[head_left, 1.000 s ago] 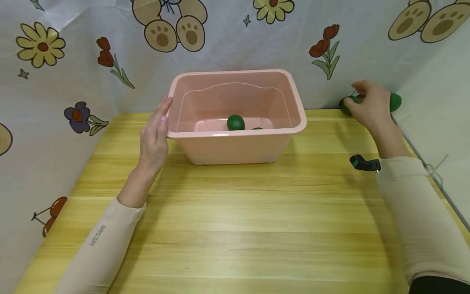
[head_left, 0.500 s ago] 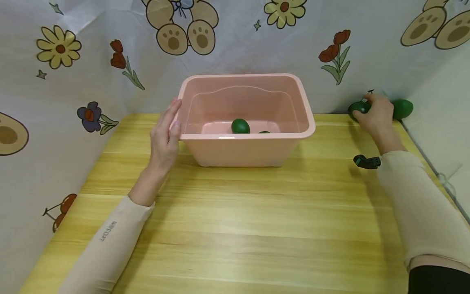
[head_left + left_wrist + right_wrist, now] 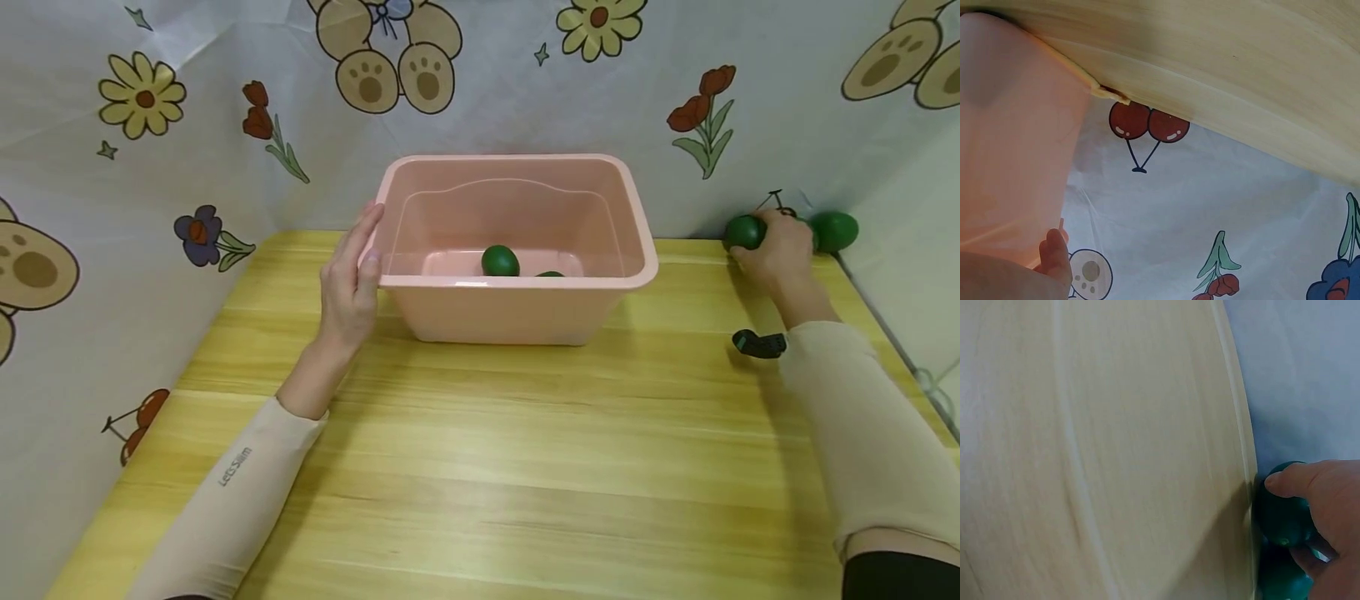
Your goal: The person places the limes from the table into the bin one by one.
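Wood-grain tabletop [image 3: 480, 467], yellowish, grain running side to side, far edge up against a pale cloth backdrop [image 3: 487, 125]. Cloth lightly creased, also covers the left side. Prints on it: yellow daisies [image 3: 142, 97], red tulips [image 3: 258, 123], purple-blue flower [image 3: 201, 235], cherries [image 3: 150, 410], cartoon animal feet [image 3: 367, 79]. Right side: plain whitish surface [image 3: 918, 250], dark line where it meets the tabletop. Soft pale sheen mid-table; far right corner slightly shaded.

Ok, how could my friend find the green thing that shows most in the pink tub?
Toward the back of the wooden table stands the pink tub. Look inside, near the middle, for the round green thing. The green sliver to its right barely shows; this one shows most of its shape.
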A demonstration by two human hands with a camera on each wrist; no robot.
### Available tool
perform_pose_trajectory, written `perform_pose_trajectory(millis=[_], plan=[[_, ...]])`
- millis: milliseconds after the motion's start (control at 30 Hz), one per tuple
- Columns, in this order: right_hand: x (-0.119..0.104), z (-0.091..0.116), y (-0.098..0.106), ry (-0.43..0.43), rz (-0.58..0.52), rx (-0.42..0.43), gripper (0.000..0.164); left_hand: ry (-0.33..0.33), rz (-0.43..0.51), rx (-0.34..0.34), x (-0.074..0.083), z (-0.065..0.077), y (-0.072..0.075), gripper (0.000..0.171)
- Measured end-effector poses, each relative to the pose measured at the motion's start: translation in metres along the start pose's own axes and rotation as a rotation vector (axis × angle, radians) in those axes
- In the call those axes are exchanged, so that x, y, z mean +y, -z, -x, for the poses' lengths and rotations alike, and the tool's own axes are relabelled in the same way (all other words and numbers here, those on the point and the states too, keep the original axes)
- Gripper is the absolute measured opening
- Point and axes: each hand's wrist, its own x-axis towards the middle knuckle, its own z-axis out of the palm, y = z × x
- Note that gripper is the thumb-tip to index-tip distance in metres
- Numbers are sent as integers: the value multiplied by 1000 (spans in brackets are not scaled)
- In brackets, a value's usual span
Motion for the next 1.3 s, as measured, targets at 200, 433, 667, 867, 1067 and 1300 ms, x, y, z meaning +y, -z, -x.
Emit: perform_pose_trajectory(millis=[200, 433, 667, 867, 1067, 1300], plan=[[-19, 2, 10, 32, -49, 33, 73, 3, 5, 12, 24, -3, 3, 58], [-59, 13, 30, 95, -99, 102, 73, -1, 8, 17, 7, -1, 1, 59], [-107, 34, 44, 195, -152, 159, 67, -3, -2, 7, 0, 0, 0, 59], [-142, 53, 52, 260, -174, 184, 64, -4, 13, 11, 0, 1, -1, 58], [-173, 75, 61, 343, -234, 181, 62, -4, 15, 12, 2, 0, -2, 58], [-203, 100, 68, 467, -262, 174, 59, -6, 16, 3, 2, 0, -2, 59]])
